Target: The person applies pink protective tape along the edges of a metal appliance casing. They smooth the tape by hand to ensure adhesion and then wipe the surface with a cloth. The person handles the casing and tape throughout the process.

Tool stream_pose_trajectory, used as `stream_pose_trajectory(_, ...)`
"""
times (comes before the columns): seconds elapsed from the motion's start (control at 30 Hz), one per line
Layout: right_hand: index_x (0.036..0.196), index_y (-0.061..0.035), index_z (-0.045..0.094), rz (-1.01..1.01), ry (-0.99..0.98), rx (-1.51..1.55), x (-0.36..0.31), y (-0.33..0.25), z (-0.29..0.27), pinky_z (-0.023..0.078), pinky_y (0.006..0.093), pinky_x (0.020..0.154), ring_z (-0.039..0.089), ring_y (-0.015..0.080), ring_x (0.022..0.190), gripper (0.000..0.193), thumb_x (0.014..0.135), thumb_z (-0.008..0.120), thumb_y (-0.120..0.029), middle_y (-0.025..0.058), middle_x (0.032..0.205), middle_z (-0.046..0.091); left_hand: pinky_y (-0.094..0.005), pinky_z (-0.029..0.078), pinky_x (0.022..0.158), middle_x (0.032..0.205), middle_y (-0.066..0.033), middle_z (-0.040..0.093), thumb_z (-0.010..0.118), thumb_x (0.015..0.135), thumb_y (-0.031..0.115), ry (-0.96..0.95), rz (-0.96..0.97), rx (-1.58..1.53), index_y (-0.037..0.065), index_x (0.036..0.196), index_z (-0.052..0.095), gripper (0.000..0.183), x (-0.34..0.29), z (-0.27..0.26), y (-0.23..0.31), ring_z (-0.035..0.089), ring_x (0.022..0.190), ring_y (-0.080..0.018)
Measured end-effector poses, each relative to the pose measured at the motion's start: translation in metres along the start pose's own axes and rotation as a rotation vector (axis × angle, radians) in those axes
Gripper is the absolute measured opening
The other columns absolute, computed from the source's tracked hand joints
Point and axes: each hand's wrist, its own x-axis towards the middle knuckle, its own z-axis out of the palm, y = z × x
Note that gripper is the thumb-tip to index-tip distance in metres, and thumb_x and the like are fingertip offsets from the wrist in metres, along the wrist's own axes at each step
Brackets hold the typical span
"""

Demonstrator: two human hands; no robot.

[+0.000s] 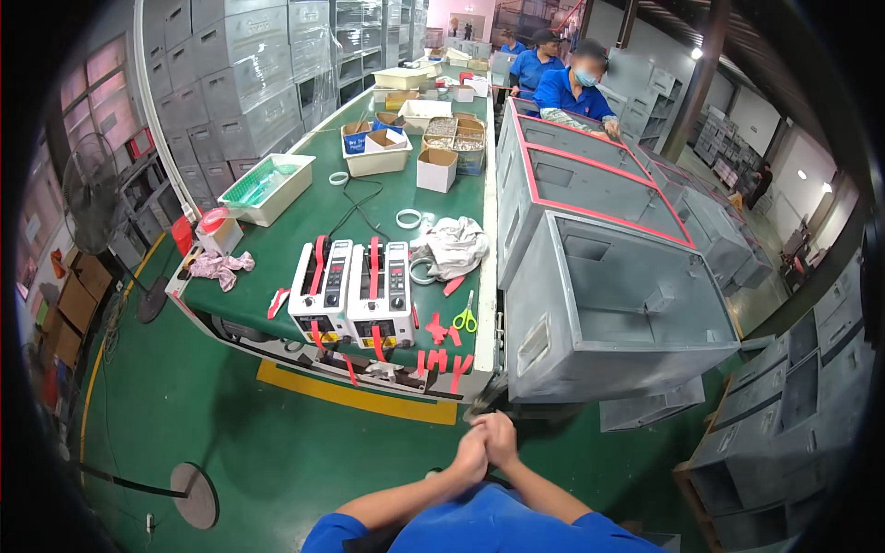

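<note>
My left hand (472, 452) and my right hand (500, 439) are brought together in front of me, below the table's near right corner. Both are closed, fingers pressed against each other; whether anything lies between them is hidden. Just beyond them is a dark, blurred shape (483, 400) that I cannot make out. On the table stand two white tape dispensers (373, 293) with red tape strips hanging from their fronts. To their right lie green-handled scissors (466, 320) and several cut red tape pieces (435, 326). An open grey metal box (636, 286) stands right of the table.
More grey boxes with red tape along their edges (599, 198) line up behind, where a co-worker in blue (576, 92) leans over. The green table (277, 244) carries trays, cartons, tape rolls and a white rag (456, 247). A fan base (194, 496) stands at lower left.
</note>
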Motion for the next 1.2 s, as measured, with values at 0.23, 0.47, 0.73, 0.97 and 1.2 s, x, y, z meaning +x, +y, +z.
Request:
stream_pose_trajectory(0.23,0.09,-0.0038,0.06,0.42,-0.347,0.762,-0.033,0.06,0.026,0.042,0.0336,0.082,0.057,0.0191,0.091,0.022,0.08,0.05,-0.02,0.0087,0.091,0.061,-0.0341,0.042,0.083,0.095,-0.0124,0.058,0.055,0.079,0.01,-0.522,1.049,1.009,0.002,0.1,0.058,0.022,-0.041,0.067,0.048,0.056,0.09,-0.0277)
stream_pose_trajectory(0.47,0.102,-0.0007,0.055,0.016,-0.284,0.037,-0.053,-0.02,-0.021,0.041,0.0355,0.086,0.052,0.0329,0.098,0.027,0.076,0.056,-0.011,0.0179,0.105,0.055,-0.0406,0.047,0.067,0.082,-0.013,0.06,0.053,0.08,0.025,-0.241,0.541,1.729,0.007,0.079,0.061,0.02,0.02,-0.099,0.029,0.058,0.077,-0.0314)
stream_pose_trajectory(0.73,0.091,-0.0011,0.058,0.143,0.2,0.003,-0.02,-0.01,-0.081,0.045,0.0305,0.077,0.057,0.0261,0.087,0.015,0.077,0.053,-0.002,0.0131,0.092,0.058,-0.0285,0.047,0.068,0.095,-0.0126,0.055,0.059,0.079,0.006,-0.085,0.715,1.131,0.002,0.103,0.056,0.024,0.022,-0.015,0.055,0.058,0.077,-0.0215)
stream_pose_trajectory(0.97,0.096,0.0012,0.054,0.315,0.544,0.189,-0.013,0.042,-0.132,0.044,0.0263,0.077,0.056,0.0152,0.086,0.016,0.082,0.048,0.002,0.0077,0.09,0.057,-0.0289,0.045,0.076,0.109,-0.0121,0.049,0.061,0.079,0.01,-0.152,0.743,1.09,0.005,0.119,0.046,0.043,0.036,0.049,0.053,0.054,0.09,-0.0219)
stream_pose_trajectory(1.2,0.096,0.0015,0.048,0.513,0.784,0.336,-0.023,0.117,-0.205,0.045,0.0258,0.071,0.054,0.014,0.079,0.016,0.081,0.043,0.005,0.0072,0.091,0.054,-0.0383,0.029,0.098,0.131,-0.0233,0.031,0.07,0.071,0.028,-0.015,0.754,1.27,-0.001,0.133,0.021,0.084,0.069,0.082,0.015,0.03,0.123,-0.0352)
